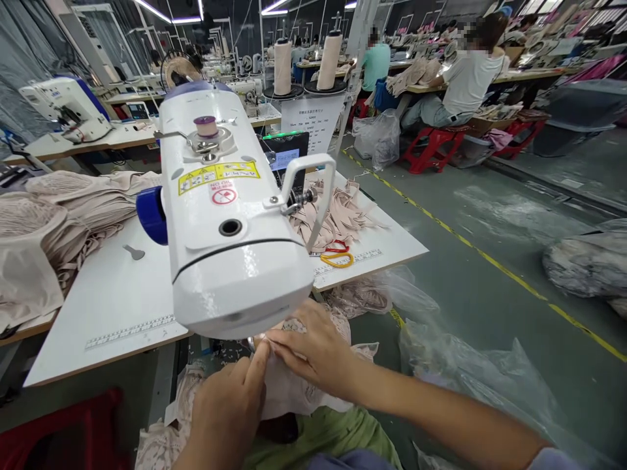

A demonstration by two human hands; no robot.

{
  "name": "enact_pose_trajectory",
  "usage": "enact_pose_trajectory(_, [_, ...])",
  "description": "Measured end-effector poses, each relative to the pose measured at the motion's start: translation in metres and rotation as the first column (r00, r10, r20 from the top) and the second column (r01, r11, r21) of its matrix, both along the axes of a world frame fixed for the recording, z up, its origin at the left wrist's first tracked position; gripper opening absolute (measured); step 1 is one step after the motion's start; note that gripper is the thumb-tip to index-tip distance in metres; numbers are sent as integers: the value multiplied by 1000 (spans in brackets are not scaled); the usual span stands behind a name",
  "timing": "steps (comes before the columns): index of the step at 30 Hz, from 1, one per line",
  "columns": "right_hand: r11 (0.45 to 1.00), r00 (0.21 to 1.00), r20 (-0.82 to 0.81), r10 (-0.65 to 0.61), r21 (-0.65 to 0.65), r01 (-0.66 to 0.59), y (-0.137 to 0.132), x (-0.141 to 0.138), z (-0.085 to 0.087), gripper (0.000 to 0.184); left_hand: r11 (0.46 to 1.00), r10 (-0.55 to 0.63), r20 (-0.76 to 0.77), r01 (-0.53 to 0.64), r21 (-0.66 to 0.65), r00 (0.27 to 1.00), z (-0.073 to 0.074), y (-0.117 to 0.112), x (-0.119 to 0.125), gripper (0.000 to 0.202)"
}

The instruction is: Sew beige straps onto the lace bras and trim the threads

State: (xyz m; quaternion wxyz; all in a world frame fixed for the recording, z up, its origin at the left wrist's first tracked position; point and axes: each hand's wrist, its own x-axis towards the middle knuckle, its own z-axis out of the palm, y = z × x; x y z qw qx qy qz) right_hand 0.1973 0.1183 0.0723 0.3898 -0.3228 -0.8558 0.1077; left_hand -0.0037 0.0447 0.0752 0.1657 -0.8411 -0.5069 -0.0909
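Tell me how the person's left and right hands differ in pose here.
The left hand reaches forward with its forefinger extended; the right hand comes in from the right, its fingers pointing leftward. The left hand sits lower in the picture, the right hand higher. Both are bare and touch the pale cloth by the white sewing machine.

A garment workshop: sewing machine (210, 215), thread cones (283, 67), heaped fabric (34, 241), seated workers (473, 88)

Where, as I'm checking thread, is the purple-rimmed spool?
In the head view, the purple-rimmed spool sits left of centre, atop the white sewing machine, beyond its yellow label.
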Motion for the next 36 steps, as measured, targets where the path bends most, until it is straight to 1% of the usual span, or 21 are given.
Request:
enact_pose_trajectory(2, [998,998,-31,-55,18,55,-4,-3,-7,22,996,-82,-8,82,-32,997,-2,6,-11,43])
enact_pose_trajectory(4, [996,996,-30,-86,4,86,-6,-6,-11,23,977,-207,-41,204,-60,978,-5,14,-24,49])
enact_pose_trajectory(6, [996,998,-38,-59,-63,56,-7,-7,-16,22,958,-281,-61,276,-76,958,-9,22,-34,55])
enact_pose_trajectory(7, [991,998,-56,-34,-131,26,-9,-7,-19,23,956,-285,-52,281,-78,957,-11,24,-35,54])
enact_pose_trajectory(8, [976,996,-93,-19,-216,-1,-11,-6,-24,23,960,-272,-30,269,-77,962,-12,25,-35,53])
enact_pose_trajectory(9, [951,989,-144,-21,-310,-25,-14,-5,-28,26,965,-252,-1,251,-75,968,-12,24,-32,50])
enact_pose_trajectory(11, [879,969,-238,-72,-474,-51,-19,-4,-35,36,977,-208,48,210,-45,977,-10,21,-21,44])
enact_pose_trajectory(12, [851,959,-263,-102,-523,-53,-21,-3,-37,41,983,-184,58,186,-14,981,-9,19,-14,43])
enact_pose_trajectory(13, [838,955,-274,-116,-544,-54,-21,-2,-37,42,988,-157,60,156,21,986,-7,16,-7,41])
enact_pose_trajectory(15, [843,960,-266,-84,-532,-74,-18,-1,-31,40,994,-91,51,87,67,995,-3,11,5,39])
enact_pose_trajectory(17, [854,966,-257,-36,-510,-104,-10,-1,-21,37,997,-32,43,29,67,999,0,8,14,39])
enact_pose_trajectory(19, [843,968,-248,-25,-526,-113,1,-1,-12,36,999,-3,42,0,55,999,2,6,19,39])
enact_pose_trajectory(21, [822,970,-243,-18,-556,-124,13,-1,-6,37,998,18,44,-21,51,999,3,6,22,40])
enact_pose_trajectory(24, [790,958,-286,16,-583,-188,26,-4,-4,38,997,62,33,-64,44,998,1,6,23,38])
enact_pose_trajectory(27, [772,943,-331,29,-592,-231,36,-7,-4,38,993,107,5,-107,48,994,-2,7,23,41])
enact_pose_trajectory(31, [776,936,-348,63,-572,-265,46,-9,0,32,988,146,-7,-145,52,989,-6,7,23,46])
enact_pose_trajectory(36, [763,929,-356,106,-570,-305,53,-9,4,27,986,162,-22,-162,29,986,-11,6,20,41])
